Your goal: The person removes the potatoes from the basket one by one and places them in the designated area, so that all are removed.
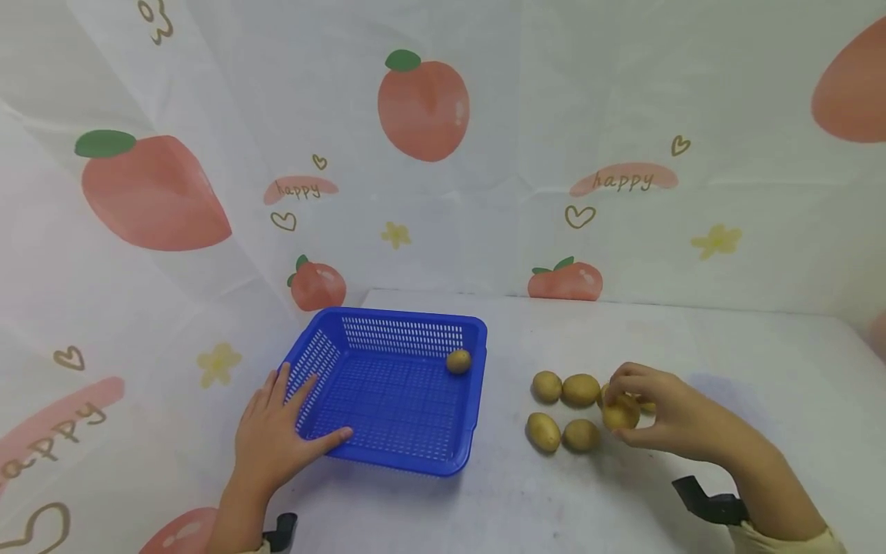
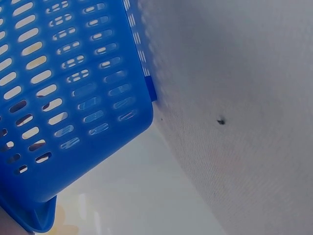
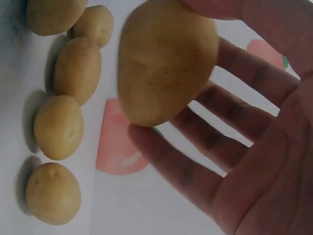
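Note:
My right hand (image 1: 674,412) pinches a potato (image 1: 621,413) between thumb and fingers above the table's right part. In the right wrist view, the potato (image 3: 166,63) sits at the fingertips, off the palm. Several other potatoes (image 1: 580,391) lie in two short rows just left of this hand; some behind it are partly hidden. At the left, a blue plastic basket (image 1: 477,400) with slotted sides holds one potato (image 1: 458,361) near its right wall. With fingers spread, my left hand (image 1: 270,438) rests on the basket's left rim. The left wrist view shows mostly the basket's slotted outside (image 2: 98,132).
The white tabletop (image 1: 505,500) extends beyond the basket and potatoes. A white cloth (image 1: 498,231) printed with peaches and hearts hangs behind the table and along its left side. A black strap piece (image 1: 713,504) is on the right wrist.

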